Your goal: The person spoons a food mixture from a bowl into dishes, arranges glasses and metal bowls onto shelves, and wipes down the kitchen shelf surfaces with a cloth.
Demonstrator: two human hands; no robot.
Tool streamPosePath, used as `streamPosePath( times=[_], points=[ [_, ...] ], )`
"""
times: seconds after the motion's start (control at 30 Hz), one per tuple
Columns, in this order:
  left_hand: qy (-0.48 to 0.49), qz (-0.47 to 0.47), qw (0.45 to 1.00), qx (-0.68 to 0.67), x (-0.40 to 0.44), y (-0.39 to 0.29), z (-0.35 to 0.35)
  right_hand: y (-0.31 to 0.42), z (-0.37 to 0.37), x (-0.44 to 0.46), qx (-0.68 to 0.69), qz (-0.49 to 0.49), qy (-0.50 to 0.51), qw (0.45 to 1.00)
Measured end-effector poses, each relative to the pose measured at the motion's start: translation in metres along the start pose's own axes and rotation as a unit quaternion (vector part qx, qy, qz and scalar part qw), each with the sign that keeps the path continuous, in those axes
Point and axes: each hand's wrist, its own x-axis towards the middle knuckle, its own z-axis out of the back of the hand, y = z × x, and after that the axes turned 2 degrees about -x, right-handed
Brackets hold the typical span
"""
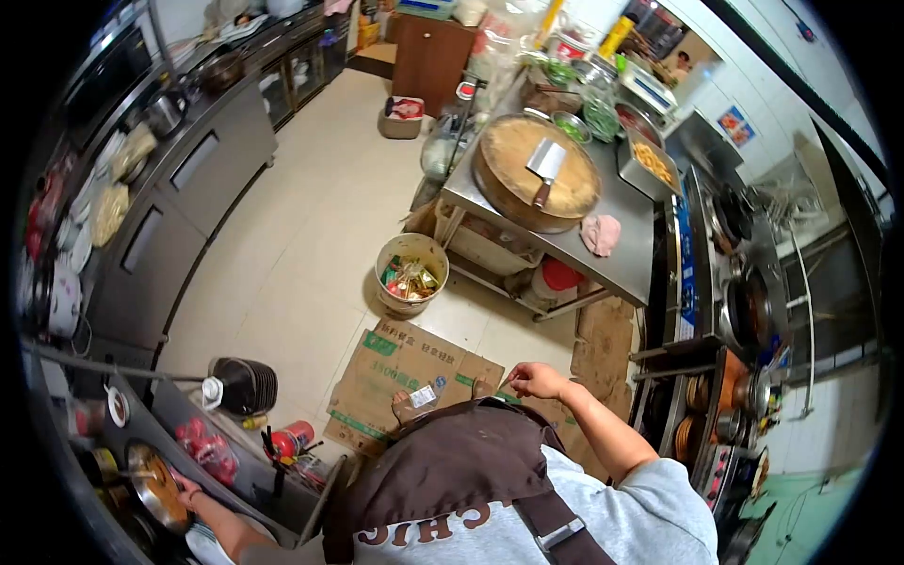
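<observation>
At the lower left of the frame we observed the round pan [162, 488], brown across its inner face, with the left hand [189, 494] at its right edge; its fingers were partly hidden, and we could not tell whether they gripped the pan. Just right of it we noted red packages [207, 452] and, beyond these, a fire extinguisher [294, 435]. Right of the lower centre, the right hand [535, 380] hung in the air, fingers curled; we could not tell whether the fingertips pinched anything. A flattened cardboard sheet [363, 384] lay on the floor at lower centre, below a bucket [405, 306] of litter. At upper right, the table [617, 271] carried a round chopping block [504, 151], a cleaver [546, 160] lying on the block, and a pink cloth [600, 235].
</observation>
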Motion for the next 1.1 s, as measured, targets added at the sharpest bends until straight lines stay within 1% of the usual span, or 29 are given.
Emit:
streamPosePath(
  times=[0.07,0.2,0.27,0.3,0.33,0.37,0.4,0.43,0.47,0.5,0.53,0.57,0.6,0.63,0.67,0.7,0.77,0.8,0.83,0.87,0.9,0.93,0.97,1.0,1.03,1.07,1.1],
  points=[
    [-0.018,-0.021,0.999,0.024,-0.019,-0.011,-0.007,-0.009,0.016,-0.006,-0.029,0.016,-0.018,0.999],
    [-0.047,-0.059,0.994,0.076,-0.132,-0.02,-0.04,-0.063,0.089,-0.029,0.015,0.038,-0.009,0.999],
    [-0.039,-0.057,0.992,0.104,-0.142,-0.006,-0.038,-0.073,0.089,-0.032,0.007,0.046,-0.011,0.999],
    [-0.02,-0.05,0.992,0.117,-0.152,0.004,-0.041,-0.077,0.091,-0.035,-0.01,0.059,-0.02,0.998],
    [0.018,-0.032,0.991,0.132,-0.164,0.019,-0.047,-0.082,0.092,-0.038,-0.027,0.072,-0.03,0.997],
    [0.077,-0.002,0.986,0.149,-0.178,0.044,-0.052,-0.093,0.093,-0.038,0.02,0.047,-0.018,0.999],
    [0.161,0.04,0.972,0.169,-0.199,0.077,-0.057,-0.098,0.096,-0.04,0.02,0.04,0.004,0.999],
    [0.252,0.095,0.944,0.19,-0.238,0.112,-0.057,-0.119,0.104,-0.043,0.021,0.063,-0.001,0.998],
    [0.322,0.177,0.904,0.217,-0.315,0.138,-0.074,-0.124,0.099,-0.047,0.02,0.076,-0.01,0.997],
    [0.36,0.236,0.86,0.277,-0.432,0.148,-0.114,-0.113,0.097,-0.058,0.011,0.108,0.011,0.994],
    [0.423,0.268,0.785,0.364,-0.495,0.167,-0.126,-0.108,0.1,-0.069,0.001,0.144,0.037,0.989],
    [0.483,0.311,0.69,0.439,-0.534,0.189,-0.124,-0.123,0.095,-0.071,0.063,0.175,0.075,0.98],
    [0.552,0.3,0.596,0.5,-0.605,0.195,-0.13,-0.137,0.097,-0.07,0.115,0.208,0.131,0.962],
    [0.65,0.289,0.471,0.522,-0.641,0.218,-0.115,-0.124,0.115,-0.095,0.214,0.15,0.182,0.948],
    [0.695,0.29,0.391,0.529,-0.694,0.223,-0.107,-0.112,0.132,-0.122,0.309,0.084,0.221,0.921],
    [0.729,0.298,0.317,0.529,-0.732,0.219,-0.096,-0.113,0.139,-0.13,0.294,0.058,0.24,0.923],
    [0.728,0.302,0.367,0.493,-0.755,0.226,-0.046,-0.129,0.163,-0.134,0.178,0.047,0.266,0.946],
    [0.735,0.237,0.369,0.517,-0.763,0.216,-0.036,-0.131,0.176,-0.131,0.116,0.047,0.288,0.95],
    [0.698,0.298,0.414,0.502,-0.777,0.2,-0.023,-0.132,0.191,-0.126,0.057,0.044,0.307,0.949],
    [0.663,0.362,0.454,0.473,-0.804,0.167,-0.021,-0.122,0.205,-0.118,-0.006,0.044,0.331,0.943],
    [0.667,0.329,0.46,0.485,-0.77,0.165,-0.013,-0.098,0.205,-0.106,-0.059,0.041,0.349,0.934],
    [0.673,0.278,0.46,0.508,-0.766,0.175,0.008,-0.098,0.214,-0.088,-0.107,0.06,0.37,0.921],
    [0.655,0.152,0.455,0.583,-0.783,0.168,0.013,-0.091,0.222,-0.076,-0.132,0.087,0.388,0.908],
    [0.623,0.112,0.415,0.654,-0.783,0.165,0.017,-0.078,0.226,-0.06,-0.122,0.114,0.402,0.9],
    [0.589,0.114,0.434,0.672,-0.797,0.152,0.014,-0.036,0.229,-0.078,0.001,0.086,0.409,0.908],
    [0.555,0.116,0.449,0.69,-0.811,0.133,0.006,-0.028,0.236,-0.059,0.036,0.1,0.403,0.909],
    [0.535,0.074,0.52,0.661,-0.819,0.12,0.002,-0.002,0.234,-0.052,-0.007,0.188,0.384,0.904]
  ],
)
